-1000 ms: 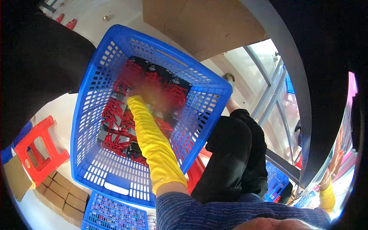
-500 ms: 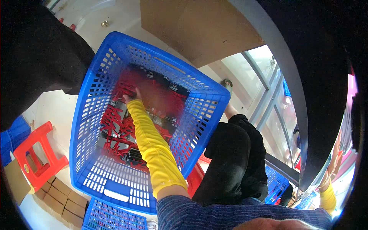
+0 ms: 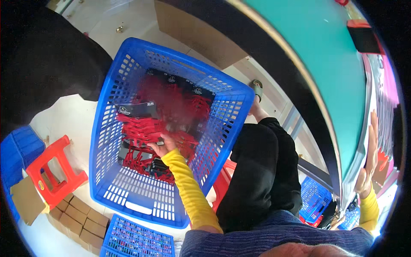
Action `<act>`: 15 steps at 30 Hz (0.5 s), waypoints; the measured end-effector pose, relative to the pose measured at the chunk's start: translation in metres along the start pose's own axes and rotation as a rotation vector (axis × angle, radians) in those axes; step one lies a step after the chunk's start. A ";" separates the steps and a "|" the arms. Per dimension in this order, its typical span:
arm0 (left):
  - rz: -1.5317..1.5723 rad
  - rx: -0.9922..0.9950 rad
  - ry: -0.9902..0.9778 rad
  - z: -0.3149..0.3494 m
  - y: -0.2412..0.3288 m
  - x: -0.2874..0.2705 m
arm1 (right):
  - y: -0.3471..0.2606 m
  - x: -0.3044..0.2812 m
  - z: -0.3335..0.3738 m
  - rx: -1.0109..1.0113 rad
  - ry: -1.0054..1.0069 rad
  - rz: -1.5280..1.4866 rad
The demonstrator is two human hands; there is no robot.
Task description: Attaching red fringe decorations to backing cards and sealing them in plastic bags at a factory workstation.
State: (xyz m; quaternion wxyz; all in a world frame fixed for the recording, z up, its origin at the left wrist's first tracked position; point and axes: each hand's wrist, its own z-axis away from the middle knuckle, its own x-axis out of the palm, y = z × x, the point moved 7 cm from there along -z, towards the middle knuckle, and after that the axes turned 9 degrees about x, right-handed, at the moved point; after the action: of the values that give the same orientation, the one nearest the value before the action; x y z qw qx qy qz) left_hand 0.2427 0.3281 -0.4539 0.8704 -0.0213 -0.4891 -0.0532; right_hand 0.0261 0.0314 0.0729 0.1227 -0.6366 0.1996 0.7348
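Inside a large blue plastic basket, my left hand is down among flat black cards with red ribbon pieces. Its thumb and fingers are apart at the lower end of one bundle, and I see nothing clearly gripped. One black card's top lies over the others on the left side. More black cards with red ribbons fill the far side, partly blurred. At the far right my right hand has its fingers stretched out flat along the edge of a green-topped table.
On the left are a red plastic stool and small brown cartons. A blue crate stands in front of the basket. A cardboard sheet lies beyond it. A person's black-clothed part is at the upper left.
My left hand has drawn back toward me inside the basket. A black card top now shows at the left. The view has shifted, bringing the green tabletop and my right hand into sight.
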 end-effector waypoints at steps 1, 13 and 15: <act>-0.029 0.031 -0.016 0.013 0.019 0.007 | 0.000 0.006 -0.003 -0.016 -0.013 -0.023; 0.148 -0.372 -0.515 0.139 -0.075 0.214 | -0.022 -0.005 -0.002 -0.006 0.225 -0.068; 0.154 -0.362 -0.676 0.156 -0.078 0.246 | -0.029 -0.013 -0.001 -0.042 0.353 0.038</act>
State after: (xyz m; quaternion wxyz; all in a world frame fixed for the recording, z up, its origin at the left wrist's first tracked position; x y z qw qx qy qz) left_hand 0.2285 0.2470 -0.1635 0.6437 -0.2276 -0.7279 -0.0631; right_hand 0.0419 0.0578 0.0817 0.0587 -0.7541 0.2146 0.6180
